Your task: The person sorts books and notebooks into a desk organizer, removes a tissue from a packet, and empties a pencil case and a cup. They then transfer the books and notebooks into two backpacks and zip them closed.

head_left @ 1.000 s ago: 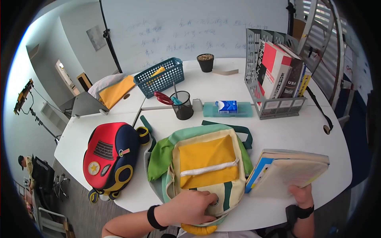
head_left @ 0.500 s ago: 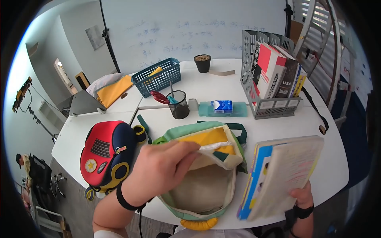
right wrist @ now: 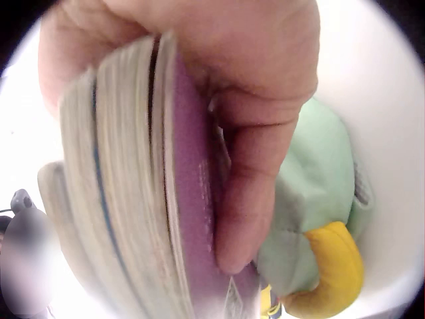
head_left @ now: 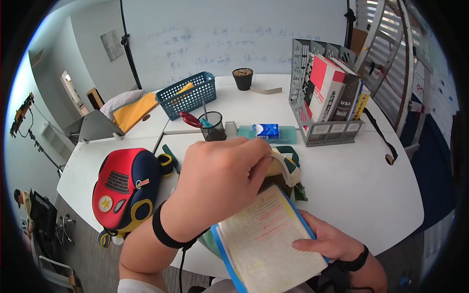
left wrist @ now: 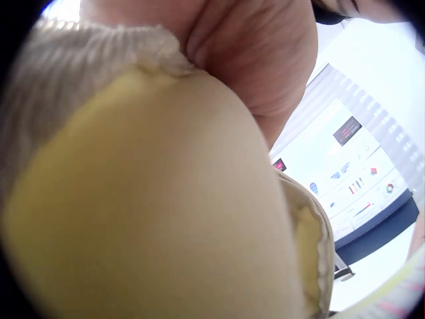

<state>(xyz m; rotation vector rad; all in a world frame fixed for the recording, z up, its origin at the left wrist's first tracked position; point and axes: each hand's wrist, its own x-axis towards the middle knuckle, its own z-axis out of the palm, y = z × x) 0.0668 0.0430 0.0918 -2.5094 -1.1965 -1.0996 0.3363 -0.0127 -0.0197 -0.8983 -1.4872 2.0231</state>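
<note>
In the head view my left hand [head_left: 220, 171] pinches the lifted front flap [head_left: 282, 166] of a green, cream and yellow backpack [right wrist: 309, 199]. The flap's pale lining [left wrist: 166, 199] fills much of the left wrist view. With my right hand [head_left: 327, 237] I grip a stack of books [head_left: 266, 239], thumb on the top page and fingers beneath. That page bears printed text with pink marks, and a blue edge shows around it. The stack slants over the backpack's opening and, with my left arm, hides most of the bag. A purple cover [right wrist: 192, 166] shows on the stack's underside.
A red and navy backpack [head_left: 115, 183] sits at the left. Behind are a mesh pen cup [head_left: 215, 129], a teal case [head_left: 288, 135] with a blue-white carton [head_left: 266, 130], a teal basket [head_left: 188, 95], a plant pot [head_left: 243, 79] and a grey book rack [head_left: 332, 136] with books.
My left hand has raised the backpack's flap up and away from me, uncovering the opening. My right hand has brought the books from the right side over the bag, tilting them flatter.
</note>
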